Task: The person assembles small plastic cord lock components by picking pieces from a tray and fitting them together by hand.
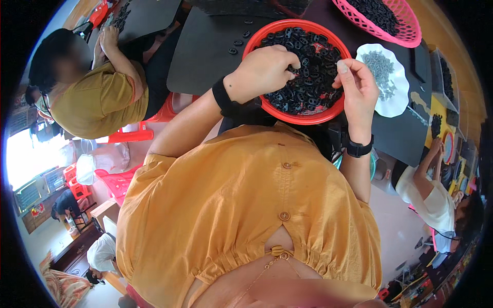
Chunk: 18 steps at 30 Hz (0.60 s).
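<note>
A round red basin [347, 51] holds many small black oval plastic pieces [306, 77] with holes in them. Over its left half, my left hand [267, 72] is closed, its curled fingertips among the pieces; what they grip is hidden. At the basin's right rim, my right hand [358, 87] pinches thumb and forefinger together. Something tiny may sit at those fingertips, too small to name. Just right of that hand is a white scalloped plate [399, 97] with a heap of small grey parts [379, 72].
Several loose black pieces [232, 51] lie on the dark tabletop [197, 56] left of the basin. A pink basket [412, 28] of black parts stands at the far right. One person [97, 97] works at the left, another [429, 195] at the right.
</note>
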### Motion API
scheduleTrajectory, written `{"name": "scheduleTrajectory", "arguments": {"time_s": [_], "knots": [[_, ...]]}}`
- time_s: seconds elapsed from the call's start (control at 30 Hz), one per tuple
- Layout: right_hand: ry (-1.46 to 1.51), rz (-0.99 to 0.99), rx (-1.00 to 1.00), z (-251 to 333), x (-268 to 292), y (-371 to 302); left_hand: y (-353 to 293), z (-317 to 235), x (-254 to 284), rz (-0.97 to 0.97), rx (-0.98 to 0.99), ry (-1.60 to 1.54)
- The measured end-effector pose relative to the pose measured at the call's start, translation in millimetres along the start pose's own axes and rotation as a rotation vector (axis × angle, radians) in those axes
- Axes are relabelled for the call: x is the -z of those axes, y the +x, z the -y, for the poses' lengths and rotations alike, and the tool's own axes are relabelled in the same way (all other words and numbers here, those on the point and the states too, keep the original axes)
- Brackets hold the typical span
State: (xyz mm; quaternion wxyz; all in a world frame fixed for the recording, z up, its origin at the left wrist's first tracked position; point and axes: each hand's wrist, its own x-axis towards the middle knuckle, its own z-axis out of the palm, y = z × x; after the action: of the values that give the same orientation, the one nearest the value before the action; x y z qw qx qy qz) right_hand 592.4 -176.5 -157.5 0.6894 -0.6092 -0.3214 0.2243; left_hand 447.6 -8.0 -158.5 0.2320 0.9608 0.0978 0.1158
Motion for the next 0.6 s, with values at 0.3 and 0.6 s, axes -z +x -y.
{"name": "scheduleTrajectory", "arguments": {"time_s": [0.3,0.6], "knots": [[-0.031,0.023,-0.089,-4.4,4.2,-6.8,5.5,4.6,-1.2,0.035,0.029,-0.039],[0.033,0.089,-0.129,1.3,-16.7,-12.1,-0.9,9.2,14.2,-0.084,0.126,-0.257]]}}
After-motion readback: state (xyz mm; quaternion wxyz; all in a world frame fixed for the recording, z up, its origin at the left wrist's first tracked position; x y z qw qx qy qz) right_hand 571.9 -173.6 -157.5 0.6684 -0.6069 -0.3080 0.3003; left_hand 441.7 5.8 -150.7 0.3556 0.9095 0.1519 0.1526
